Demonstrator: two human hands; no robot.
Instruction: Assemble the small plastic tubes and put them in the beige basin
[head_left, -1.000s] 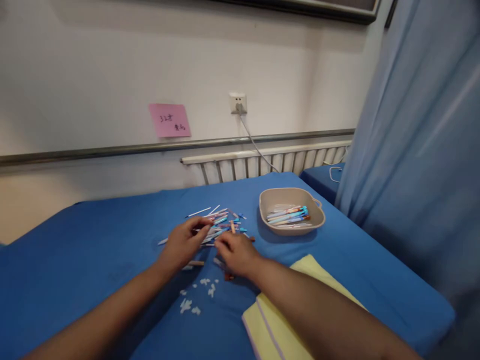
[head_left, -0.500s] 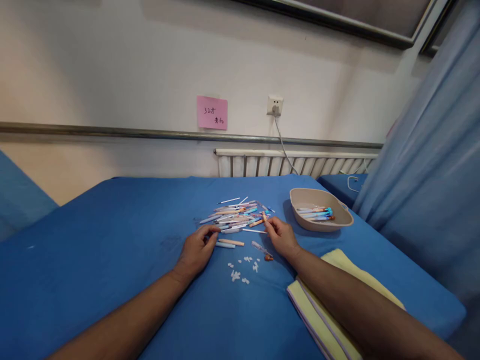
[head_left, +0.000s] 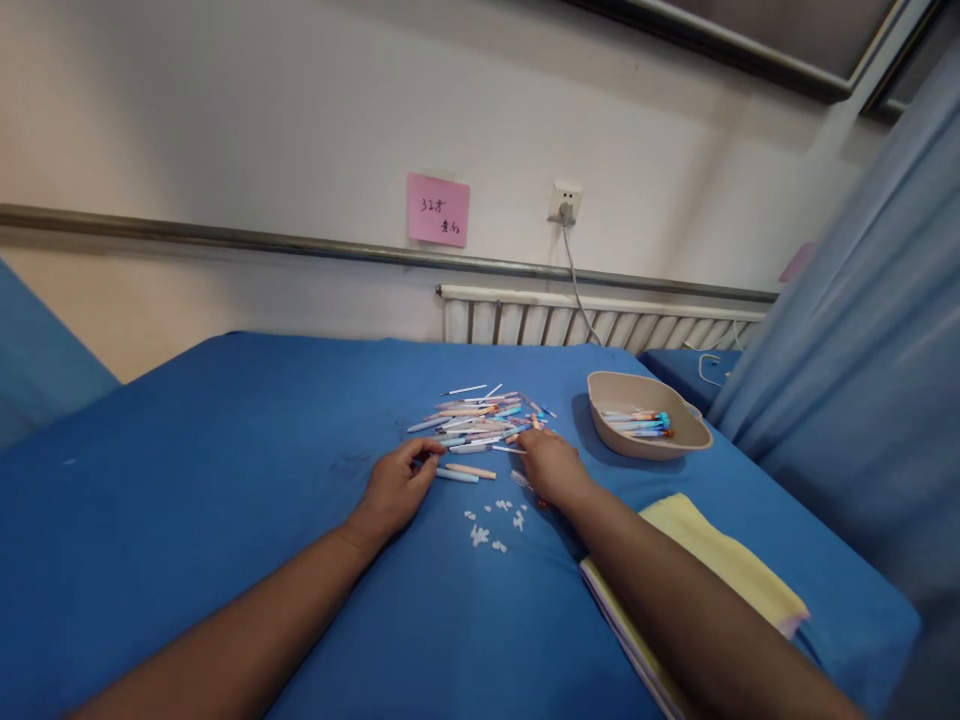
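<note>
A loose pile of pens and pen parts (head_left: 480, 420) lies on the blue-covered table. My left hand (head_left: 397, 485) rests at its near left, fingers curled, beside a light blue pen barrel (head_left: 459, 477) and an orange one (head_left: 472, 470). What its fingertips hold, if anything, is hidden. At the pile's right edge, my right hand (head_left: 553, 465) points down with bent fingers over the parts. A small orange part (head_left: 535, 422) shows just past its fingers; I cannot tell whether it is held. A clear pen part (head_left: 520, 480) lies partly under that hand.
Small white pieces (head_left: 480, 537) are scattered in front of the pile. A beige basin (head_left: 637, 448) with several pens stands at the right. Under my right forearm lies a folded yellow cloth (head_left: 720, 560). A blue curtain (head_left: 847, 350) hangs at the far right.
My right hand has turned palm down and moved lower against the pile's right edge, covering more of the clear part and the brown piece. My left hand has hardly moved. The view has shifted slightly.
</note>
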